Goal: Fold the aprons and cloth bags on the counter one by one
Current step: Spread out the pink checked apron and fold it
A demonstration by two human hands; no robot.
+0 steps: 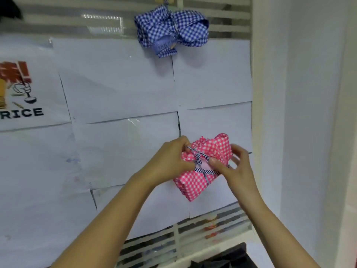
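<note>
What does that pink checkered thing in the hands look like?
The pink bundle is pink-and-white checked cloth, folded into a thick packet with a ruffled top edge. A dark-and-white striped ribbon crosses it, knotted beside a pale label. It is held tilted in the air before a paper-covered wall. The left hand grips its left side at the knot; the right hand pinches its right side, thumb on front.

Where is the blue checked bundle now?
The blue checked bundle hangs top centre in the head view, on the white rack, above the hand-held pink bundle.
</note>
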